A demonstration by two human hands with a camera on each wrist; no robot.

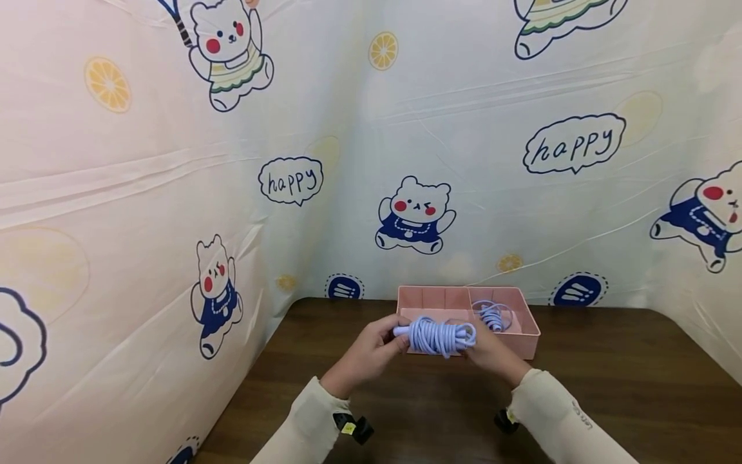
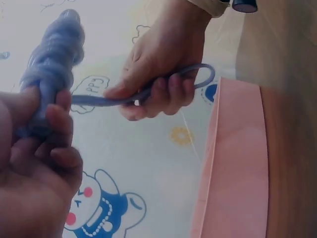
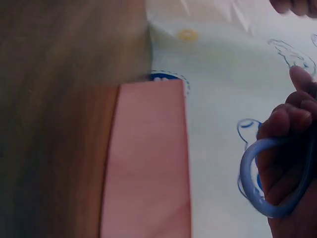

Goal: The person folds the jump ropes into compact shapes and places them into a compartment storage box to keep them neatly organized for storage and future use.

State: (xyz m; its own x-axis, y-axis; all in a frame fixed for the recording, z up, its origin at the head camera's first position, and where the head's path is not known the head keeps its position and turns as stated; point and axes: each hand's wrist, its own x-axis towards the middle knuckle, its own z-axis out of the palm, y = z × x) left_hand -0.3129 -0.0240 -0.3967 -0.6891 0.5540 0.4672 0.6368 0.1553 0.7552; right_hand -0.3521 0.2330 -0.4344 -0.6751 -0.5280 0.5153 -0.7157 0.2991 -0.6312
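A light blue jump rope (image 1: pixel 437 336), wound into a thick bundle, is held up in front of the box. My left hand (image 1: pixel 368 353) grips its handle end, with thumb and fingers curled round it in the left wrist view. In that view my right hand (image 2: pixel 163 57) holds a loose length of the rope in curled fingers. The strand runs taut from the bundle, and a small loop (image 3: pixel 247 176) sticks out of this hand. Behind the hands, a second coiled blue cord (image 1: pixel 493 317) lies in the right compartment of the pink box (image 1: pixel 526 347).
The box stands near the back edge of the brown wooden table (image 1: pixel 608 374), with a divider inside it. Printed cloth (image 1: pixel 336 238) hangs behind and to the left of the table. A small dark device is strapped at each wrist.
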